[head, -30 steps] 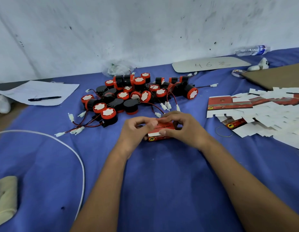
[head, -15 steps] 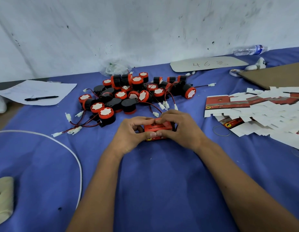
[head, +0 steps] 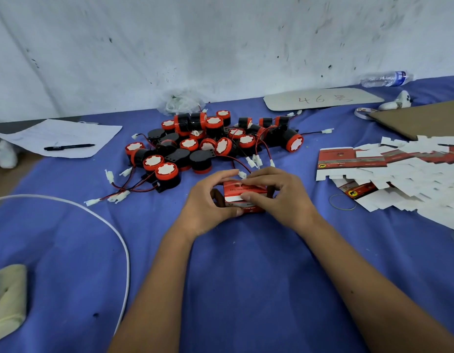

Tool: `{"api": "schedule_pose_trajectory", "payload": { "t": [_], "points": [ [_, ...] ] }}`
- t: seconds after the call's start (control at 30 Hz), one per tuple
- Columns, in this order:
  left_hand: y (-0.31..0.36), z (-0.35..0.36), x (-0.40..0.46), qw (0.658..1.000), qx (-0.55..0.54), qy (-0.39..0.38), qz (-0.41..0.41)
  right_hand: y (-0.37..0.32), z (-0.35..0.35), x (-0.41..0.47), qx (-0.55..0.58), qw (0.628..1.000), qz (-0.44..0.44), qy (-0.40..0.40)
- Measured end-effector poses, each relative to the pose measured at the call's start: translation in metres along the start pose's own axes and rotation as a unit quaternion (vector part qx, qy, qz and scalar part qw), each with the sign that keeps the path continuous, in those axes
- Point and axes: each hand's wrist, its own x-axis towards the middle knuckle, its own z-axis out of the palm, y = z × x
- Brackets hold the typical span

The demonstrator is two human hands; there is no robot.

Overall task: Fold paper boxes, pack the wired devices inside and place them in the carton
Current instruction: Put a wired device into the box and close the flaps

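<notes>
One red paper box sits mid-frame; left hand and right hand both grip it, fingers curled, below roughly twenty wired devices.

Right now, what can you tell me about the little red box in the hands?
The box is small, red printed cardboard with a white flap edge showing on its front. It sits low over the blue cloth, just in front of the devices. The left hand and right hand grip its ends, fingers curled over the top.

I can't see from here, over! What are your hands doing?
Both hands, left and right, gripping red paper box. Devices pile waiting behind. Nothing blocking.
</notes>
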Motion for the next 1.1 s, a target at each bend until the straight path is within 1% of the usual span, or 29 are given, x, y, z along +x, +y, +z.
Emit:
{"api": "schedule_pose_trajectory", "payload": {
  "t": [0.1,0.2,0.3,0.37,0.5,0.67,0.77,0.83,0.93,1.1],
  "points": [
    [0.001,0.003,0.001,1.000,0.002,0.017,0.016,-0.003,0.001,-0.001,0.048,0.999,0.017,0.014],
    [0.002,0.006,0.001,0.998,0.001,0.051,0.031,-0.007,0.002,0.000,0.063,0.998,0.017,0.024],
    [0.003,0.007,0.002,0.995,-0.012,0.081,0.049,-0.013,0.004,0.000,0.038,0.998,0.011,0.044],
    [0.003,0.008,0.001,0.994,-0.024,0.087,0.055,-0.016,0.006,-0.001,0.015,0.998,-0.002,0.061],
    [0.001,0.009,0.001,0.993,-0.063,0.090,0.029,-0.015,0.009,-0.002,-0.038,0.996,-0.023,0.082],
    [0.001,0.011,0.003,0.993,-0.076,0.087,-0.001,-0.011,0.011,-0.001,-0.076,0.992,-0.005,0.099],
    [-0.001,0.011,0.003,0.993,-0.063,0.087,-0.044,-0.010,0.007,0.000,-0.070,0.995,-0.014,0.074],
    [-0.002,0.010,0.004,0.994,-0.069,0.069,-0.057,-0.010,0.005,-0.001,-0.068,0.996,-0.023,0.056],
    [-0.002,0.008,0.006,0.993,-0.077,0.058,-0.068,-0.013,0.004,-0.003,-0.063,0.996,-0.022,0.066],
    [-0.005,0.007,0.006,0.995,-0.013,0.086,-0.054,-0.013,0.003,-0.005,-0.020,0.997,-0.008,0.075]
  ]
}}
